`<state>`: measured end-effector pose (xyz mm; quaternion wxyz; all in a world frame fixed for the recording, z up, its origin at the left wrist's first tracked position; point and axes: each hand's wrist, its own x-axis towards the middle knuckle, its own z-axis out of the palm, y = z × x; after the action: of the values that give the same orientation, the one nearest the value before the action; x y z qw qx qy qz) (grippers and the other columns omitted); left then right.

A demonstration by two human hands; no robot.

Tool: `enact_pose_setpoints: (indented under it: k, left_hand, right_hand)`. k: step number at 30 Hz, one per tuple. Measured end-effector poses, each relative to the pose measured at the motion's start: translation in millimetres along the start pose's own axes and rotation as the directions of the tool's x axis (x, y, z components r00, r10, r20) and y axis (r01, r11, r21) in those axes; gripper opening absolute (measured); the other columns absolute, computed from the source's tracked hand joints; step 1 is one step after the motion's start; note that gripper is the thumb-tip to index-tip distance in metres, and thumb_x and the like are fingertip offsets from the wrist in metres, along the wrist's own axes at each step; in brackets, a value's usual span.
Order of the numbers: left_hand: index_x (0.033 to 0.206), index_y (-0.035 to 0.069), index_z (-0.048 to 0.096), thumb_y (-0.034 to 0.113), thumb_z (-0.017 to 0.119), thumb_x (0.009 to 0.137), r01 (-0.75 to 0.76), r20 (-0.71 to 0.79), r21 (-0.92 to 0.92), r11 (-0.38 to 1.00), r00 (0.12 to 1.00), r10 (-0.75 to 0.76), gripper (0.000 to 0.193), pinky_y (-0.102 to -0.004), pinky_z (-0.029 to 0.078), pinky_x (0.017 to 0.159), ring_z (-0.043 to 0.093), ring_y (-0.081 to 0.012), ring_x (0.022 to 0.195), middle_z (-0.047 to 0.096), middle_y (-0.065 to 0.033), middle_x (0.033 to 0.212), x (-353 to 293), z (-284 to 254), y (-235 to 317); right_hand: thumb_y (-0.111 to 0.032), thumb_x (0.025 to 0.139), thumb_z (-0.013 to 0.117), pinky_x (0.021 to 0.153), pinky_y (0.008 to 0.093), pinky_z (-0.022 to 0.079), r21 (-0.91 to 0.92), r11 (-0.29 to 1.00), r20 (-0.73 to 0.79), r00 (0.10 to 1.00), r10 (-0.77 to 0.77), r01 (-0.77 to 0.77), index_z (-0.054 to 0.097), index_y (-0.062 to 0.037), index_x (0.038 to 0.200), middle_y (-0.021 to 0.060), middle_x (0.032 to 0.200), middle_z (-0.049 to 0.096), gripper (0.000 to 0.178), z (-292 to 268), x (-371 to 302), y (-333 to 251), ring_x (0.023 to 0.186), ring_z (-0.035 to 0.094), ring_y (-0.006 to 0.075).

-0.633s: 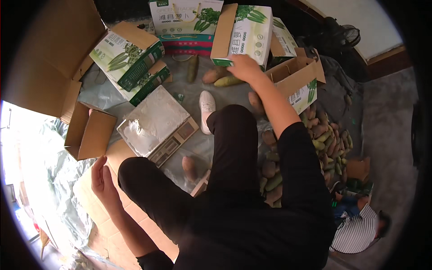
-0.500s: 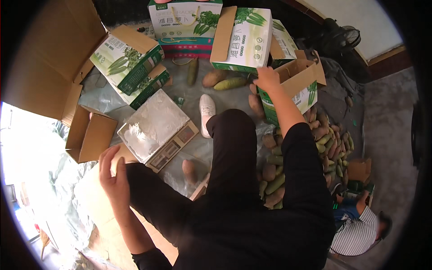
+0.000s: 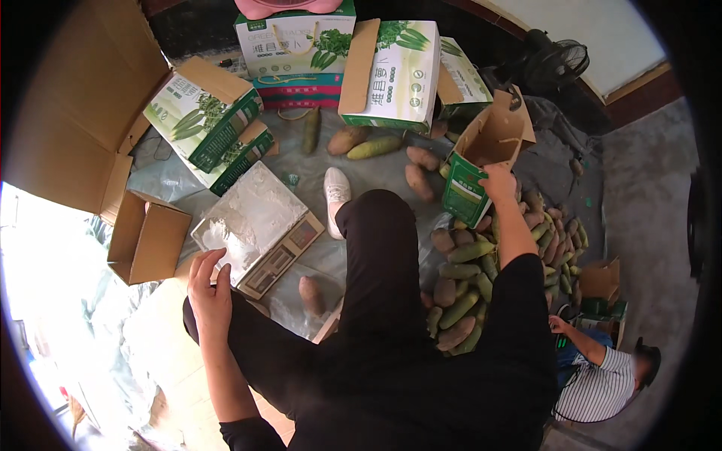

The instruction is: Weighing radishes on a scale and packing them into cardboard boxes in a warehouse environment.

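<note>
My right hand (image 3: 498,183) grips the near edge of a green and white cardboard box (image 3: 464,194), its brown flaps standing up and a cord handle showing inside. Green radishes (image 3: 456,308) and brownish-pink tubers (image 3: 444,293) lie heaped below and to the right of that box. My left hand (image 3: 209,293) hovers over my left knee with its fingers apart, holding nothing. Just beyond it sits a flat scale (image 3: 259,207) with a silvery, wrinkled top.
Printed boxes (image 3: 395,71) stand along the back, one under a pink object (image 3: 286,6). More lie stacked (image 3: 199,116) at left, near a plain brown carton (image 3: 154,240). A black fan (image 3: 556,60) stands at back right. Someone in a striped shirt (image 3: 598,391) is at lower right.
My right hand has drawn the box slightly nearer and turned it, so its green side faces me. My left hand has shifted a little right. The other person's arm has moved.
</note>
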<state>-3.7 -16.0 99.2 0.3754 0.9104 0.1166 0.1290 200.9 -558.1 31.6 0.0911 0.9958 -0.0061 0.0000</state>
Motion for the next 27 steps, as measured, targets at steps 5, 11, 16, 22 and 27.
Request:
enact_pose_setpoints:
  k: [5, 11, 16, 22, 27]
  left_hand:
    - [0.102, 0.004, 0.063, 0.002, 0.058, 0.080, 0.080, 0.001, -0.057, 0.995, 0.997, -0.080, 0.023, -0.0323, 0.045, 0.085, 0.059, -0.0265, 0.097, 0.062, -0.0109, 0.101, -1.5, -0.5, 2.8]
    - [0.099, 0.004, 0.064, 0.005, 0.060, 0.081, -0.014, -0.052, -0.044, 0.999, 0.999, 0.011, 0.018, -0.0345, 0.045, 0.081, 0.058, -0.0312, 0.095, 0.062, -0.0123, 0.101, -7.8, -5.4, -10.4]
    - [0.100, 0.007, 0.064, 0.008, 0.061, 0.080, -0.026, -0.044, -0.002, 1.000, 0.999, 0.026, 0.020, -0.0376, 0.044, 0.086, 0.057, -0.0317, 0.098, 0.062, -0.0112, 0.102, -8.2, -4.0, -13.1]
    - [0.100, 0.007, 0.064, 0.008, 0.061, 0.080, -0.020, -0.090, -0.016, 1.000, 0.996, 0.019, 0.020, -0.0379, 0.043, 0.086, 0.057, -0.0316, 0.098, 0.062, -0.0114, 0.102, -14.5, -8.5, -16.3]
    - [0.101, 0.006, 0.064, 0.007, 0.060, 0.080, -0.085, -0.108, -0.006, 0.996, 0.991, 0.084, 0.021, -0.0374, 0.045, 0.083, 0.058, -0.0320, 0.096, 0.062, -0.0121, 0.101, -14.9, -13.2, -18.4]
  right_hand:
    - [-0.024, 0.073, 0.072, 0.075, 0.0411, 0.044, 0.467, 0.872, -0.176, 0.951, 0.255, -0.148, 0.063, -0.0008, 0.097, 0.0152, 0.090, 0.066, 0.034, -5.8, -7.1, 44.9, 0.084, 0.060, 0.0362]
    - [-0.021, 0.077, 0.071, 0.056, 0.0259, 0.042, 0.890, 0.455, -0.189, 0.896, 0.402, -0.016, 0.064, 0.0005, 0.096, 0.0017, 0.076, 0.062, 0.029, -101.0, -1.7, 24.9, 0.066, 0.055, 0.0110]
    - [-0.023, 0.082, 0.069, 0.049, 0.0159, 0.037, 0.977, 0.182, -0.184, 0.873, 0.452, 0.112, 0.066, -0.0060, 0.096, -0.0048, 0.078, 0.061, 0.022, -212.5, -41.2, -24.8, 0.065, 0.051, 0.0006]
    - [-0.016, 0.083, 0.068, 0.056, 0.0155, 0.034, 0.858, 0.267, -0.490, 0.855, 0.169, 0.439, 0.067, -0.0035, 0.096, -0.0064, 0.077, 0.059, 0.018, -277.9, -74.6, -91.4, 0.066, 0.048, -0.0004]
    - [-0.009, 0.081, 0.069, 0.058, 0.0157, 0.035, 0.789, 0.108, -0.607, 0.795, -0.016, 0.605, 0.066, 0.0011, 0.095, -0.0032, 0.078, 0.061, 0.017, -304.5, -86.1, -150.7, 0.067, 0.048, 0.0004]
